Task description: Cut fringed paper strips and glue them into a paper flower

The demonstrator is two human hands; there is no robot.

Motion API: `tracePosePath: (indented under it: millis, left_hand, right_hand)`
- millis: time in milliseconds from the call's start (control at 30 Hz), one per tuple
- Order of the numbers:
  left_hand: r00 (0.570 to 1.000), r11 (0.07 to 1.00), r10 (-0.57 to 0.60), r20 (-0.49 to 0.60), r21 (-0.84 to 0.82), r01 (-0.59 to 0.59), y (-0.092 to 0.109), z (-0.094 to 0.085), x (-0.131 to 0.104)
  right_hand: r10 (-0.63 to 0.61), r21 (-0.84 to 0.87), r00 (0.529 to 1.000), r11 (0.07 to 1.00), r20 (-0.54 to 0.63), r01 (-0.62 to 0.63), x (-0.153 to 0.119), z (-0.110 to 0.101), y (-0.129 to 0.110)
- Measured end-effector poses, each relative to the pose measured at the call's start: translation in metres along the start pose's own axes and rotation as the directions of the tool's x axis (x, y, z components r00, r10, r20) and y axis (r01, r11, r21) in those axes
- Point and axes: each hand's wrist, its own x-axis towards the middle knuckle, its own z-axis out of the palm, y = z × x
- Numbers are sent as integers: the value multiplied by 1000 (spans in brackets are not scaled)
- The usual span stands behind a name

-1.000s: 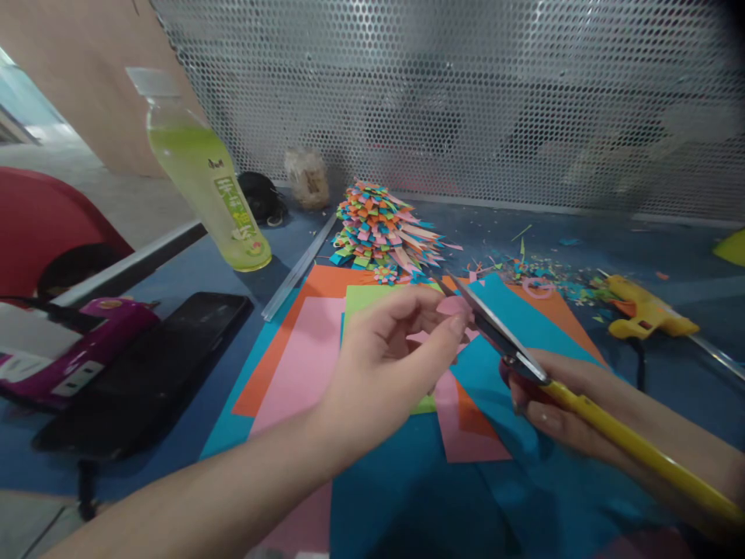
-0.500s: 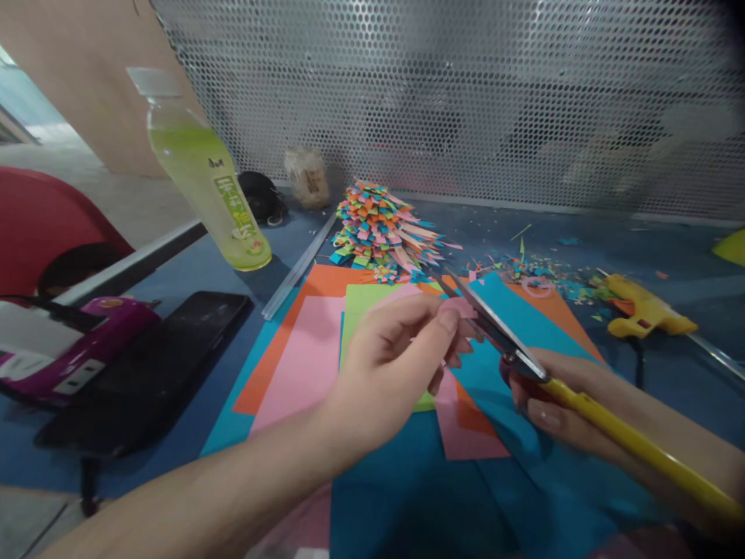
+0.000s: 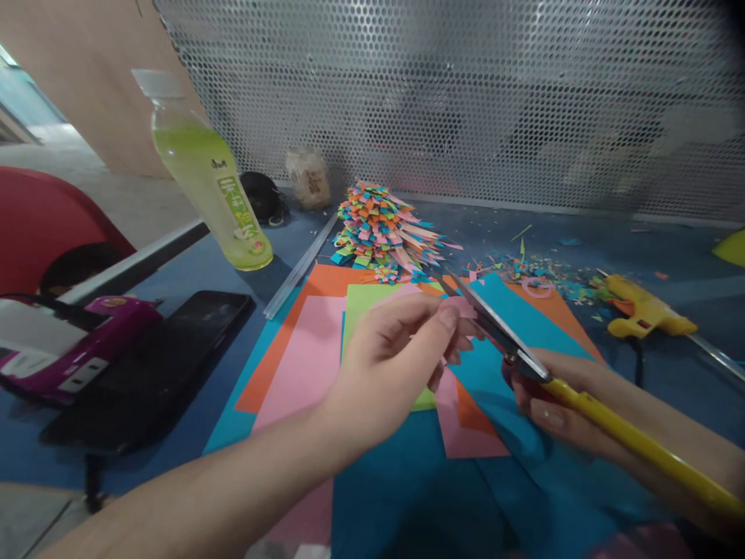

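Between thumb and fingers, my left hand (image 3: 401, 353) pinches a small piece of pink paper (image 3: 463, 307). My right hand (image 3: 559, 396) grips a pair of scissors (image 3: 512, 338) with yellow handles. The slightly parted blades reach up to the left, right at the edge of the pink piece. Below both hands lie overlapping sheets of coloured paper (image 3: 303, 349) in pink, orange, green and blue. Behind them sits a heap of fringed paper strips (image 3: 378, 225) in mixed colours, with a small paper flower (image 3: 386, 273) at its front.
At the left stand a drink bottle (image 3: 218, 194), a black phone (image 3: 157, 373) and a purple power adapter (image 3: 110, 334). Clear glue sticks (image 3: 299, 268) lie by the paper. To the right are paper scraps (image 3: 559, 279) and a yellow glue gun (image 3: 646, 307). A perforated metal panel (image 3: 466, 101) closes the back.
Both hands, the pink piece and the scissors keep almost the same place. The view has shifted very slightly; the blades look nearly unchanged.
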Motion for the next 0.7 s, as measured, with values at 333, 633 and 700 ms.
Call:
tracePosePath:
  millis: [333,633,700]
  left_hand:
    - [996,999,27,-85,-44,-31,2,0,2]
    - [997,999,29,-67,-25,-31,1,0,3]
    - [998,999,2,-58,-36,-4,1,-1,3]
  right_hand:
    - [-31,4,999,1000,9,31,0,0,0]
    - [-75,25,997,997,-6,75,0,1,3]
    - [-62,8,998,998,-16,62,0,0,3]
